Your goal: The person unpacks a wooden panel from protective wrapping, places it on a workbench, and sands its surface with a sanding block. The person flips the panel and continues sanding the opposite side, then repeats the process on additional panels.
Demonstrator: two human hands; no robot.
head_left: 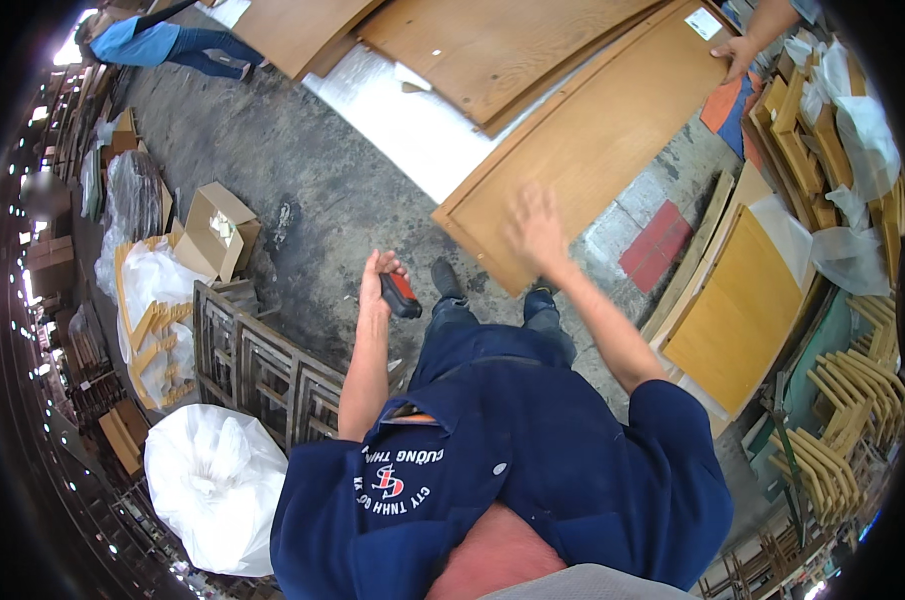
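Note:
My left hand (378, 272) is closed round a small red-and-black handheld tool (401, 296), whose exact kind I cannot make out. It hangs over the floor, left of my legs. My right hand (538, 228), smeared by motion, is over the near end of a long brown wooden panel (613, 140), its fingers stretched out; whether it touches the wood I cannot tell. Another person's hand (737, 55) rests at the panel's far right corner. Beside it more wooden panels (493, 60) lie over a white sheet (403, 130).
At left are an opened cardboard box (220, 232), wooden frames (243, 350) and a white bag (213, 490). Yellowish panels (728, 310) and stacked wooden parts (833, 460) line the right. A person in blue (163, 42) stands far left.

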